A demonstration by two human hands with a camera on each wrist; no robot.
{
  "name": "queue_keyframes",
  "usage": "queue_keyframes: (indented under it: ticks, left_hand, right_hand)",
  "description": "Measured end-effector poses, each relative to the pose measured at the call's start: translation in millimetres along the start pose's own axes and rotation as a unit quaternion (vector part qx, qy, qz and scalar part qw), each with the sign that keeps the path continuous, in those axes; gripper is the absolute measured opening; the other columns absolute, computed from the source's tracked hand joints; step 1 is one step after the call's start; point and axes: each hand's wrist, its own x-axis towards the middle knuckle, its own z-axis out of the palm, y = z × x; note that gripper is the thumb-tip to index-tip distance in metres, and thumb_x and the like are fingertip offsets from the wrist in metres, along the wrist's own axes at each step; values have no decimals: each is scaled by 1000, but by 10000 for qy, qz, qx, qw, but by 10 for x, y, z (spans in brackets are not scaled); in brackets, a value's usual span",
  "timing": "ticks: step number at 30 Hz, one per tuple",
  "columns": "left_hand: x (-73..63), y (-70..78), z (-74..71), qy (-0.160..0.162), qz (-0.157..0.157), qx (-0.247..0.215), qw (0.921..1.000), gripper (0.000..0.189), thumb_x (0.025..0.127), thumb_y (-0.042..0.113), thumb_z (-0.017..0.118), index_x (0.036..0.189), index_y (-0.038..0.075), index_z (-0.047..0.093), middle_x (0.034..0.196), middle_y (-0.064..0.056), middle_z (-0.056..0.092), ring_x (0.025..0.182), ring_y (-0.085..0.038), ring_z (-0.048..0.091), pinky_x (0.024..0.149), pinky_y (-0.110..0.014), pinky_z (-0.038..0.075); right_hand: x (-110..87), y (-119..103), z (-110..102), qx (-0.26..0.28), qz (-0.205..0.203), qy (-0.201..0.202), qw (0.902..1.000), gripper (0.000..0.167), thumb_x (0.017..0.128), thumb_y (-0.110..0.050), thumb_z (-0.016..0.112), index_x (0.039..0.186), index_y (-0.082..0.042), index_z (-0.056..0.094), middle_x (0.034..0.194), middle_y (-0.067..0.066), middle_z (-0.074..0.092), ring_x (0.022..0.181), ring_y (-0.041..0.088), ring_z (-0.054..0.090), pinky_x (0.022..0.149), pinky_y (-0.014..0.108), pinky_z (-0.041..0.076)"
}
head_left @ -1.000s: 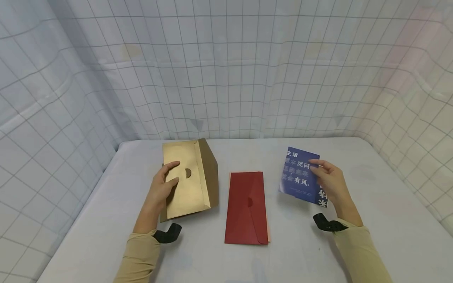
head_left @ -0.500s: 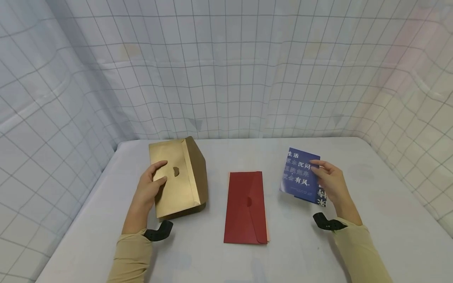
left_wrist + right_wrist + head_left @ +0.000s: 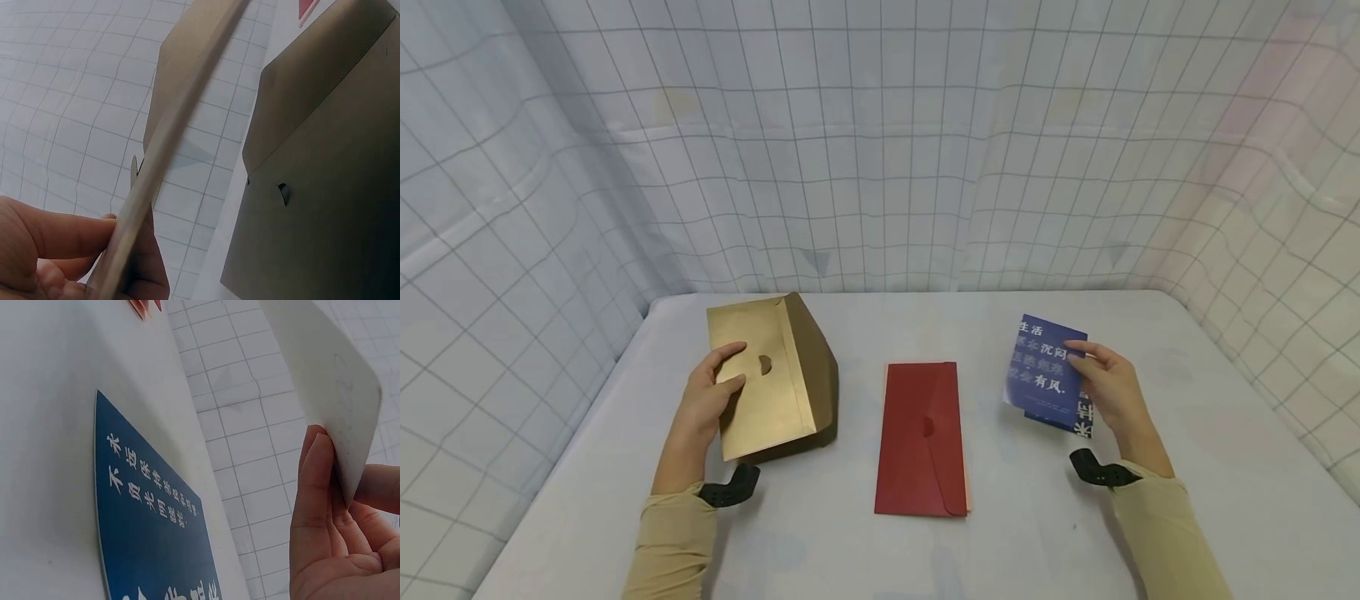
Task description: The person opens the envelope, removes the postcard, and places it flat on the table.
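My left hand grips the left edge of a gold envelope, thumb on its face, and holds it tilted above the table. A second gold envelope lies under it, mostly hidden in the head view. On the right, my right hand pinches the right edge of a blue card with white Chinese characters. Its pale back shows in the right wrist view. Below it another blue card lies on the table, partly covered. Between the hands lies a red envelope.
A pale pink edge sticks out from under the red envelope. The white table is enclosed by grid-patterned white curtains at the back and sides. Black wrist cameras are strapped to both wrists.
My left hand has moved left with the held gold envelope, slowing in the last half second. My right hand has shifted slightly right with the blue card, and the red envelope stays put.
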Motion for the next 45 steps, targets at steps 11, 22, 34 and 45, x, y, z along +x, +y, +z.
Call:
queue_keyframes:
  ticks: [11,22,34,45]
  left_hand:
    - [21,-65,-23,-41,-106,32,9999,54,95,-3,41,146,8,28,155,-10,22,134,-20,27,91,-11,29]
    - [63,-126,4,-46,-152,27,9999,55,93,-6,39,146,4,27,154,-15,23,135,-25,27,96,-21,29]
    - [73,-222,66,-77,-379,29,9992,55,94,-7,39,146,4,26,154,-18,21,136,-29,26,105,-32,26]
    - [78,-249,86,-79,-422,-15,9991,55,92,-8,38,145,2,27,154,-20,18,137,-32,23,112,-42,22]
  right_hand:
    - [31,77,-83,-71,107,74,9999,21,94,-18,54,115,-16,57,91,-16,62,80,-2,61,70,13,52]
    - [54,157,-215,126,321,200,9992,15,94,-15,56,104,-23,62,87,-16,61,78,-2,60,70,13,51]
    - [83,234,-328,-51,465,397,9981,17,94,-14,54,100,-26,63,83,-18,61,76,-3,59,68,12,50]
    - [107,261,-346,-600,858,515,9932,18,94,-14,53,99,-29,64,82,-20,57,76,-6,56,68,11,49]
